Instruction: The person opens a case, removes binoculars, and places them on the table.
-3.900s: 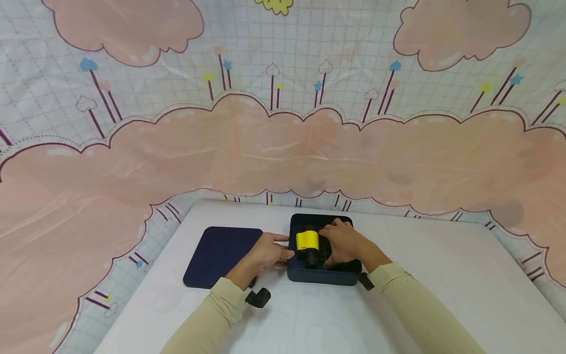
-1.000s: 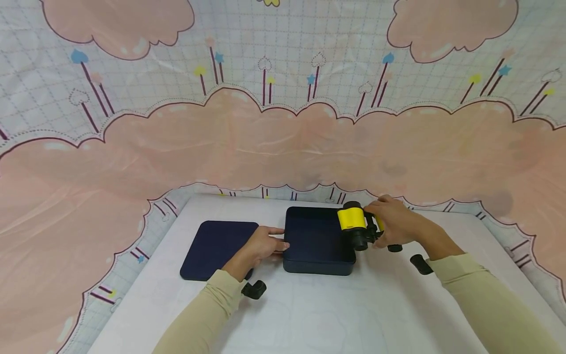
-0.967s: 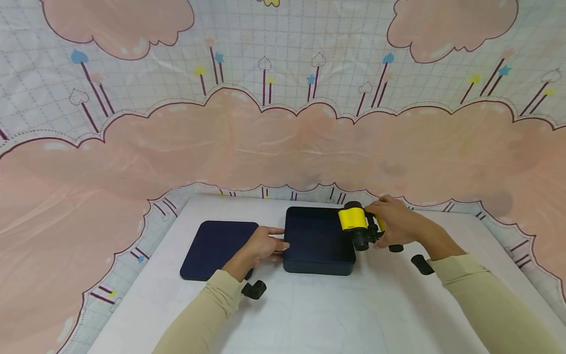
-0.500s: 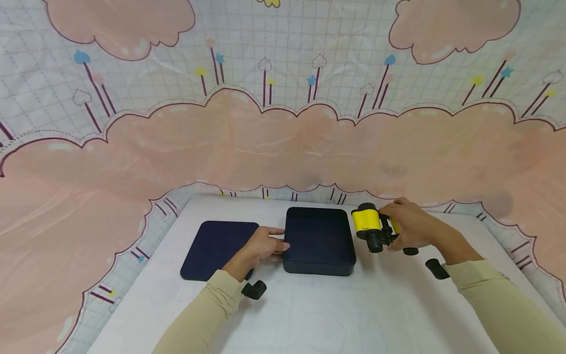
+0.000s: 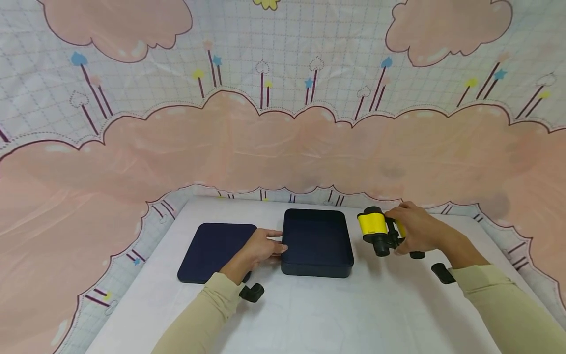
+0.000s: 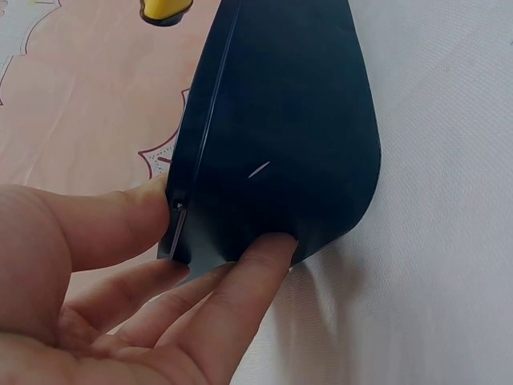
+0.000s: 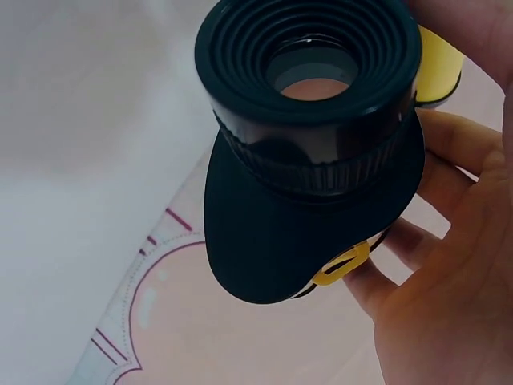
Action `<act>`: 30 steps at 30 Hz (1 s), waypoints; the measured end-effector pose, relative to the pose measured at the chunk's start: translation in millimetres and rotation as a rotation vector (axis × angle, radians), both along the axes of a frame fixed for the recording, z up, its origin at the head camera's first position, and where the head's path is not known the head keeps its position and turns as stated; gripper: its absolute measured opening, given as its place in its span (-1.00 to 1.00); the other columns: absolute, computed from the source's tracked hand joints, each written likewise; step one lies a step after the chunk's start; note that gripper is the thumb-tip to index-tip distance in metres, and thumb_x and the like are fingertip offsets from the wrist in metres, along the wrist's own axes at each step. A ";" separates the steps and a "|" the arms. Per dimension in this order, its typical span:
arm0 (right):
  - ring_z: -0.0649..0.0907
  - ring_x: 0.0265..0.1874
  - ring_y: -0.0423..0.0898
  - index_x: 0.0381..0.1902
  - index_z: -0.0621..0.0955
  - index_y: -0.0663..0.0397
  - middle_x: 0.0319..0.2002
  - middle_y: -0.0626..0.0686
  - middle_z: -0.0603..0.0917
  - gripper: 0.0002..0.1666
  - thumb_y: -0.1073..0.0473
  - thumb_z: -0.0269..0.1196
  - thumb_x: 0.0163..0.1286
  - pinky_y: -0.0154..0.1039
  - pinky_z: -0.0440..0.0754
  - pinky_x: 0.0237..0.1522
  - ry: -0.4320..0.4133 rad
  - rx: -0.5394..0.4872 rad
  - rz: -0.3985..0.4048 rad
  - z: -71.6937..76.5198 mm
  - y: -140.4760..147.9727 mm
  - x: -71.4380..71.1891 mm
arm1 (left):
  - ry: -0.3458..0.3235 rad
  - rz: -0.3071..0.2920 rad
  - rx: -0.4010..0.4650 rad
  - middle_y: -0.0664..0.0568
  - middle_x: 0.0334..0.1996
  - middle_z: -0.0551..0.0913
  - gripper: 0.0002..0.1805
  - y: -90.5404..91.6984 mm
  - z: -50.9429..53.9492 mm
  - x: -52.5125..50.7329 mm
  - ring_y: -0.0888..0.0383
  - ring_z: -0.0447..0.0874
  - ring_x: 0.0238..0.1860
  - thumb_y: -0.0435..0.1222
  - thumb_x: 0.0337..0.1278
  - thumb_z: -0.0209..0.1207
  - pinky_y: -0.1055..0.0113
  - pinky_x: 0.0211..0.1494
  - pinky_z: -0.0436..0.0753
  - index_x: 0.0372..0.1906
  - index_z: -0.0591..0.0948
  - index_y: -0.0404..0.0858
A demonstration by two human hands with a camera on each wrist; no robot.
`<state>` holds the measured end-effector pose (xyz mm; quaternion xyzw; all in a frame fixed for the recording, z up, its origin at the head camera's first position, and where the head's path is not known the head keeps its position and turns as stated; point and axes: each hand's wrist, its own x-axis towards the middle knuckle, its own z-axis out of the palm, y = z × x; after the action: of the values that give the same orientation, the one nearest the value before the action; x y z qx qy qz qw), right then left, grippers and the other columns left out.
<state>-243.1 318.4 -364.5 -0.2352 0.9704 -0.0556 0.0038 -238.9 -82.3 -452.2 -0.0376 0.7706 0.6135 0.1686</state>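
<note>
My right hand (image 5: pixel 417 228) grips yellow and black binoculars (image 5: pixel 373 223) over the right side of the table, with a shadow below them. Close up in the right wrist view, a black eyepiece of the binoculars (image 7: pixel 321 152) is large, and fingers wrap behind the body. A dark blue open-topped box (image 5: pixel 317 272) stands left of the binoculars, with nothing visible inside. My left hand (image 5: pixel 258 247) touches its left side. In the left wrist view, the fingertips (image 6: pixel 276 247) rest against the side wall of the box (image 6: pixel 296 120), with the thumb near one edge.
A flat dark blue lid (image 5: pixel 214 250) lies left of the box, partly under the left hand and wrist. Both wrists carry small black devices. A patterned cloth backdrop (image 5: pixel 287 147) rises behind the white table (image 5: pixel 300 314).
My right hand has lifted the binoculars out of the box and carried them right, past its right edge, shifting slightly farther in the last half second. The left hand has stayed at the box.
</note>
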 end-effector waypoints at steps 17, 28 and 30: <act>0.47 0.24 0.34 0.28 0.59 0.27 0.21 0.25 0.68 0.13 -0.10 0.75 -0.26 0.43 0.57 0.17 -0.020 -0.015 -0.021 -16.0 23.4 6.0 | 0.005 -0.005 0.009 -0.31 0.18 0.71 -0.35 2.4 0.4 9.8 -0.04 0.80 0.05 -0.49 0.26 0.32 0.02 0.16 0.77 0.45 0.45 -0.42; 0.45 0.24 0.37 0.27 0.59 0.27 0.19 0.26 0.68 0.12 -0.04 0.75 -0.27 0.46 0.56 0.16 -0.026 -0.032 -0.022 -21.1 25.9 1.0 | 0.004 0.015 0.015 -0.29 0.15 0.73 -0.36 0.2 0.8 4.1 -0.03 0.80 0.05 -0.49 0.26 0.32 0.01 0.17 0.76 0.45 0.46 -0.40; 0.43 0.27 0.39 0.27 0.59 0.29 0.20 0.28 0.68 0.13 -0.03 0.76 -0.28 0.46 0.55 0.17 -0.025 -0.028 -0.026 -21.9 28.3 0.6 | 0.012 0.003 0.018 -0.29 0.16 0.73 -0.35 1.6 0.7 2.5 -0.02 0.80 0.04 -0.48 0.27 0.32 0.02 0.17 0.76 0.46 0.46 -0.40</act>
<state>-242.4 346.7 -386.4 -0.2219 0.9723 -0.0724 0.0120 -236.4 -80.7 -451.5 -0.0336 0.7660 0.6208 0.1633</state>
